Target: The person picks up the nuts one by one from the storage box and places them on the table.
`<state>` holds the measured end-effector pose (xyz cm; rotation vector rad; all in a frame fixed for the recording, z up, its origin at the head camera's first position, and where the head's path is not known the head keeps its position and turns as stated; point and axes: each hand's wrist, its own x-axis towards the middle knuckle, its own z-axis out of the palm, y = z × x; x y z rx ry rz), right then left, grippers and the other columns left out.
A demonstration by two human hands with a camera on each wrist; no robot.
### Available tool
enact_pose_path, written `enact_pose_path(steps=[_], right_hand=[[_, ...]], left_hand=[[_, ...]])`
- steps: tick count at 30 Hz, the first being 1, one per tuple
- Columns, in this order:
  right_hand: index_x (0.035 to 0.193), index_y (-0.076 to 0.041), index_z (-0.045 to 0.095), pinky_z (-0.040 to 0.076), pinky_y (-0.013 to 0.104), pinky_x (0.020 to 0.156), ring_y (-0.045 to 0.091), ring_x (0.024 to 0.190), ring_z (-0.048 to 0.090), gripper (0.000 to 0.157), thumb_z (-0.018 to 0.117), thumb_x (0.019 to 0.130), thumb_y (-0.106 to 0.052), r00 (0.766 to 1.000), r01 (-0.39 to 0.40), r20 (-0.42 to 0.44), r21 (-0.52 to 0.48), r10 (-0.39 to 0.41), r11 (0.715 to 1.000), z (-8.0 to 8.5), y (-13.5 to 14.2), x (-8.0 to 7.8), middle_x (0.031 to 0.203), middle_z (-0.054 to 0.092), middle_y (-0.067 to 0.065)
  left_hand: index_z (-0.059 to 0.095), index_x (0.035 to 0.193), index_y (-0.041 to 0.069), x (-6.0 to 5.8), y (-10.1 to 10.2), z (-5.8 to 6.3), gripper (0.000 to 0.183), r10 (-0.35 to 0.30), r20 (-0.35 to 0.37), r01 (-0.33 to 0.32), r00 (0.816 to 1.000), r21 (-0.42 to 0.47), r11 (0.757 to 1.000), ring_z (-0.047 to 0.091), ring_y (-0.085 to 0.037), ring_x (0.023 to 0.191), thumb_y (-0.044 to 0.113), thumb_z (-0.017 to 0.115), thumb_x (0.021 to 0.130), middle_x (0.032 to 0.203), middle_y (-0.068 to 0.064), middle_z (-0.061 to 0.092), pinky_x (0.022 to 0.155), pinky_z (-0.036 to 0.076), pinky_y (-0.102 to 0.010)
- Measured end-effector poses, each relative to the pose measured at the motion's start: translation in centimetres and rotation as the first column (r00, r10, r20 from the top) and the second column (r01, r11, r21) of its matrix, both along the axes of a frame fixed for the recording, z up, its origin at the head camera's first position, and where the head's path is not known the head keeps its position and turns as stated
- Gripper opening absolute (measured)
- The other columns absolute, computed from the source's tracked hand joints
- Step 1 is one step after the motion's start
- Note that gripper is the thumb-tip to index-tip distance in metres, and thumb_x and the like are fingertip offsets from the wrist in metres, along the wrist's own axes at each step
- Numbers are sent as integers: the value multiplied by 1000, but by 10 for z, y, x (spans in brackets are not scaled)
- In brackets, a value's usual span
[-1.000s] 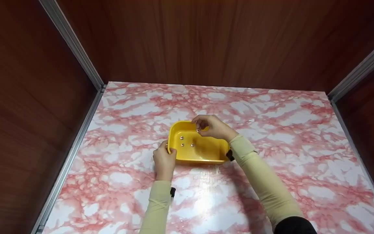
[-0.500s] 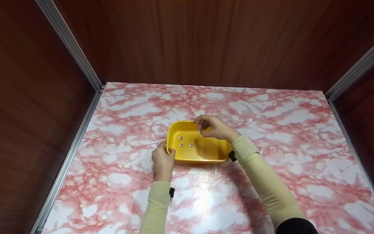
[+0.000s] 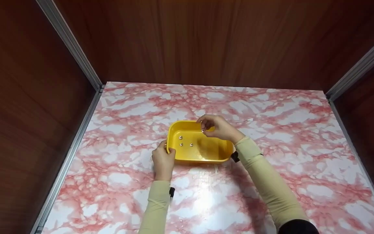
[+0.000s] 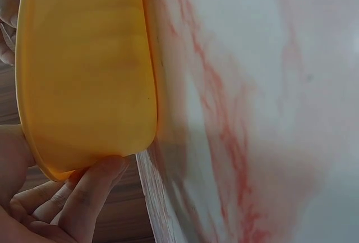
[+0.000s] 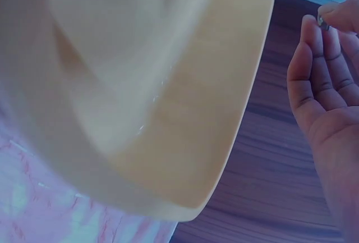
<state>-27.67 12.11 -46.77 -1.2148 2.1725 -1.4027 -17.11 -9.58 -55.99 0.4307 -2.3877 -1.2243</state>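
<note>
A yellow plastic tub (image 3: 203, 160) lies on the marbled tabletop, its open side up. My left hand (image 3: 163, 161) grips its left end, thumb over the rim and fingers outside; the left wrist view shows those fingers (image 4: 92, 189) against the wall. Between thumb and fingertips, my right hand (image 3: 221, 128) pinches a small nut-like metal piece (image 5: 322, 23) above the tub's far right part. Three similar shiny metal pieces (image 3: 181, 137) lie apart on the tub floor, toward the left. The right hand and forearm hide part of the tub's far right rim.
A pink-and-white marbled tabletop (image 3: 125, 195) surrounds the tub. Dark wood panels (image 3: 190, 42) stand behind it and at both sides, with metal rails (image 3: 76, 48) along the corners.
My right hand has shifted slightly to the right over the tub, the small metal piece still pinched. The left hand keeps its grip on the rim, and the loose pieces stay in place.
</note>
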Motion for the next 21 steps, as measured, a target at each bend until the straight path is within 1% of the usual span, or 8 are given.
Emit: enact_pose_path(steps=[3,6,12,14,17,21], right_hand=[[108,5,53,43,52,68,41,75,51,38,59,72,15,1000,-9,9,-14,9,1000,0,4,0,87,52,32],[108,5,53,44,50,67,41,73,51,37,58,72,15,1000,-9,18,-14,9,1000,-1,7,1,87,51,32],[109,4,52,44,48,70,41,75,52,37,59,74,13,998,11,62,-11,-10,1000,0,14,2,89,52,32],[110,5,52,45,47,70,42,76,51,38,58,74,14,997,14,71,-17,-12,1000,0,17,3,90,51,33],[110,5,52,45,46,70,43,77,51,38,56,74,16,998,12,69,-26,-11,1000,0,20,2,90,50,34],[110,4,53,44,49,70,44,77,51,39,56,73,17,998,22,56,-41,-20,999,0,24,2,90,51,33]], left_hand=[[65,101,2,0,0,0,32,5,13,-5,1000,1,1000,51,-14,53,4,63,69,67,-2,61,47,42,-29],[66,101,3,-1,0,0,32,10,9,-10,1000,6,1000,52,-14,52,4,63,69,67,-2,61,46,42,-30],[66,100,5,-1,0,-2,32,13,17,-13,1000,-6,1000,52,-14,52,4,62,69,67,-1,61,45,42,-29],[66,100,6,-1,1,-2,32,16,26,-15,1000,-11,1000,52,-14,53,5,62,69,67,-1,60,45,41,-29],[65,101,6,-1,1,-2,32,15,25,-15,1000,-4,1000,51,-14,52,4,63,69,67,-2,60,45,41,-29],[65,102,4,-1,1,-2,33,12,4,-12,1000,3,1000,51,-14,51,1,64,69,67,-3,61,45,41,-28]])
